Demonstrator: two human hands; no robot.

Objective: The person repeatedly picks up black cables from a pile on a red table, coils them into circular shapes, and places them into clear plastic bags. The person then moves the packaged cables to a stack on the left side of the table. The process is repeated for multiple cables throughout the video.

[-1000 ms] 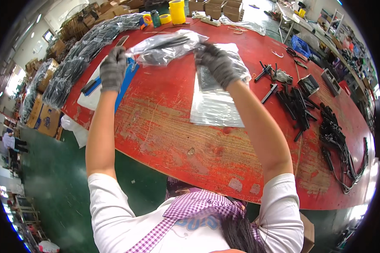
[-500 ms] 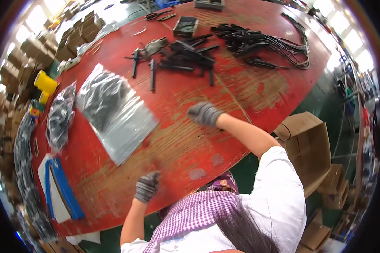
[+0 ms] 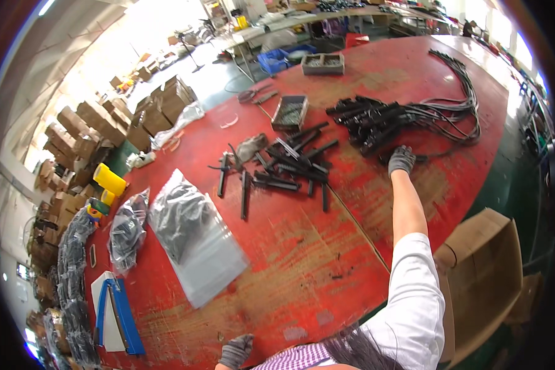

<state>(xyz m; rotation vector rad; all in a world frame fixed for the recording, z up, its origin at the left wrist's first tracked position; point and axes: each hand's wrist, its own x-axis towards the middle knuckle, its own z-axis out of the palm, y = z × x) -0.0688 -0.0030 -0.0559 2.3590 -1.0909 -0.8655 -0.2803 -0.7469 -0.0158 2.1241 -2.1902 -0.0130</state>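
Note:
My right hand (image 3: pixel 401 160), in a grey knitted glove, reaches far across the red table. Its fingers close over a black bar with a cable (image 3: pixel 420 158), lying just in front of a pile of similar black bars (image 3: pixel 367 126) with long cables (image 3: pixel 459 102). The gloved left hand (image 3: pixel 237 351) rests low by the near table edge, its fingers curled together with nothing visible in them. Left of the right hand lies a heap of loose black bars (image 3: pixel 296 163). Beside that heap are a crumpled grey cloth-like item (image 3: pixel 251 147) and a black tool-like piece (image 3: pixel 227 161).
On the table's left lie a clear plastic bag with dark contents (image 3: pixel 185 222), a smaller bagged bundle (image 3: pixel 128 234) and a blue-and-white stand-like piece (image 3: pixel 122 314). Small-parts trays (image 3: pixel 290 113) and scissors (image 3: pixel 250 95) sit farther back. An open cardboard box (image 3: pixel 481 277) stands at the right edge.
My right hand has moved forward and right from the table's middle to the corded bar. The view has tilted up, so the left hand appears lower.

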